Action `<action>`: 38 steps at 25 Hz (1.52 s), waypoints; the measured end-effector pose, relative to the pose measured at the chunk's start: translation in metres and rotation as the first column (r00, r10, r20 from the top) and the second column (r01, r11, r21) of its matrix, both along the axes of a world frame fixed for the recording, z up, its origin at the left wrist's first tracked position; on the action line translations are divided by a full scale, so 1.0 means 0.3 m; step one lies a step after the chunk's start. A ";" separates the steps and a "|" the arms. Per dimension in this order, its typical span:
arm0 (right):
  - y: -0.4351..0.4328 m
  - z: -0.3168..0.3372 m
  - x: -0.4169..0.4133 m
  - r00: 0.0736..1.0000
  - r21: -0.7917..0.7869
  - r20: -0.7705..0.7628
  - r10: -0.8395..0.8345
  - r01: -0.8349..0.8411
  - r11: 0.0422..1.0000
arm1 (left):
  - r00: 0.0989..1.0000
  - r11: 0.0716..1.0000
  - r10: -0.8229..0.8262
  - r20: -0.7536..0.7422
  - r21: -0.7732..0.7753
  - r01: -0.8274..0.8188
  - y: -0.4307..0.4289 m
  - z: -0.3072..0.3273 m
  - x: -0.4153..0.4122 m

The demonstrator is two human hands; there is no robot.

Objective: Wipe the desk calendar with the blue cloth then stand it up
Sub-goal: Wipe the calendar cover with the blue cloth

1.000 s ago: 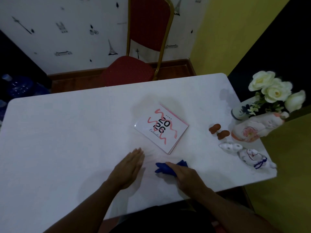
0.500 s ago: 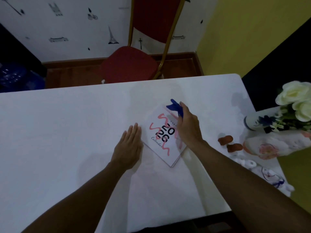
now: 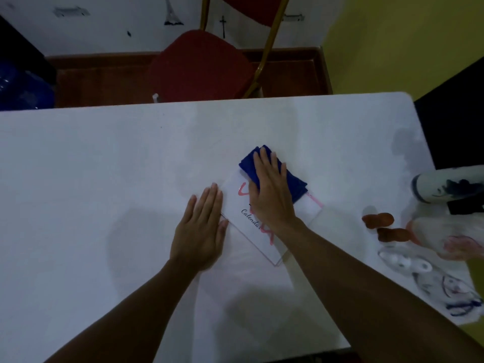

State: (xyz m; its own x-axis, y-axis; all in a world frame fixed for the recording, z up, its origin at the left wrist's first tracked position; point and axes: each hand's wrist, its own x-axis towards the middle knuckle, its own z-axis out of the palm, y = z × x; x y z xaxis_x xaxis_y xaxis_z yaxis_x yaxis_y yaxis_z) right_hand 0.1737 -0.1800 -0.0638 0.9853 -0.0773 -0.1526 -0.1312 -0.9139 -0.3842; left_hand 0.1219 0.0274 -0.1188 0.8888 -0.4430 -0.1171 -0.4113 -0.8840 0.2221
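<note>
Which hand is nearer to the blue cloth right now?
Right. The right hand lies flat on the blue cloth, pressing it onto the calendar; the left hand rests at the calendar's left edge, apart from the cloth.

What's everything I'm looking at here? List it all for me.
table: one, white, fills the view
calendar: one, white with pink marks, flat at centre
cloth: one, blue, on the calendar's far corner
chair: one, red, beyond the table
brown pieces: two, right of the calendar
figurines: several, white, blurred, right edge
vase: one, white and blue, right edge
left hand: flat, at the calendar's left edge
right hand: flat, pressing the cloth
</note>
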 end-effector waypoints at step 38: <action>-0.300 -0.031 -0.398 0.906 -0.054 0.066 0.419 -0.416 0.908 | 0.998 0.999 0.001 0.059 -0.034 0.001 -0.001 0.002 0.004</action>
